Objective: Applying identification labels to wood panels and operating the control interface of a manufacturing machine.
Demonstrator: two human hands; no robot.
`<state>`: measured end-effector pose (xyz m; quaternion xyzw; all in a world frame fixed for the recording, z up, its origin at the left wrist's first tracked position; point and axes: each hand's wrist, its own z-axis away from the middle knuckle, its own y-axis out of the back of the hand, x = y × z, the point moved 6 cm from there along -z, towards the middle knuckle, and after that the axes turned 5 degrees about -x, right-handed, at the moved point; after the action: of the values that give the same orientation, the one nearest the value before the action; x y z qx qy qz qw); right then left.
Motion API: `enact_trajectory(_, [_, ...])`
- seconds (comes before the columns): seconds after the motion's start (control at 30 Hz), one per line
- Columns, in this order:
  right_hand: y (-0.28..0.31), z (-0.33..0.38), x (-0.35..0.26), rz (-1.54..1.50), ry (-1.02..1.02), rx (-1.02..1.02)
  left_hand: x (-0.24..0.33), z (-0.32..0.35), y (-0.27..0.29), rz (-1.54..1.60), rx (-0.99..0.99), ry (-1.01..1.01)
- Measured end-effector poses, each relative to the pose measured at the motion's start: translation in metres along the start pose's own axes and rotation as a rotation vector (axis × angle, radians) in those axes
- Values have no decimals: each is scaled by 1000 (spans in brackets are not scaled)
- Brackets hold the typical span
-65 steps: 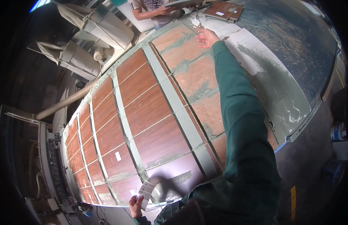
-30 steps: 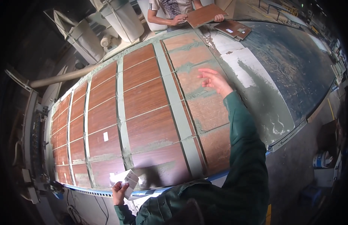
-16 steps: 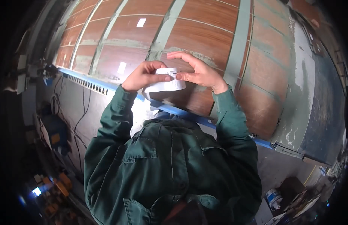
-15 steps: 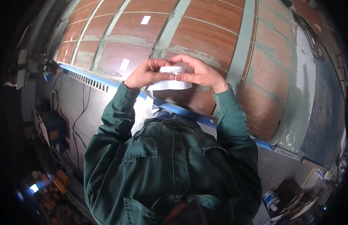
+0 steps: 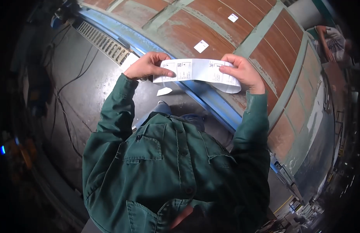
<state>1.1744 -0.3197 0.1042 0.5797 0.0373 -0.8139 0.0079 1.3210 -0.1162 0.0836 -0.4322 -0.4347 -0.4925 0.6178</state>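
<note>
A strip of white printed labels (image 5: 202, 70) is stretched between my hands above the near edge of the table. My left hand (image 5: 151, 66) pinches its left end, thumb on the front face. Farther right, my right hand (image 5: 245, 73) grips the strip between thumb and fingers, and the right end curls down below it. Beyond them lie reddish-brown wood-grain panels (image 5: 191, 29) with greenish bands between. One white label (image 5: 201, 46) lies on a nearer panel, and a second label (image 5: 232, 18) lies farther off.
A blue rail (image 5: 205, 101) edges the table, with a slotted metal strip (image 5: 103, 42) at the left. Dark cables (image 5: 59, 91) trail over the grey floor. A white scrap (image 5: 164, 91) shows below the strip. Another person (image 5: 331, 43) is at the far right.
My hands have moved apart, and the label strip between them is drawn out longer. The view has turned, so the table now slants down to the right and another person shows.
</note>
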Motion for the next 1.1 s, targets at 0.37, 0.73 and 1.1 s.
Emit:
enact_trajectory(0.37, [-113,-107,-33,153,15,-105,-32,109,89,8,151,-12])
enact_trajectory(0.73, [-145,-149,-46,289,301,-72,-33,79,94,60,182,-55])
enact_trajectory(1.1, [-117,-176,-53,-28,469,-159,-15,25,112,450,65,-101])
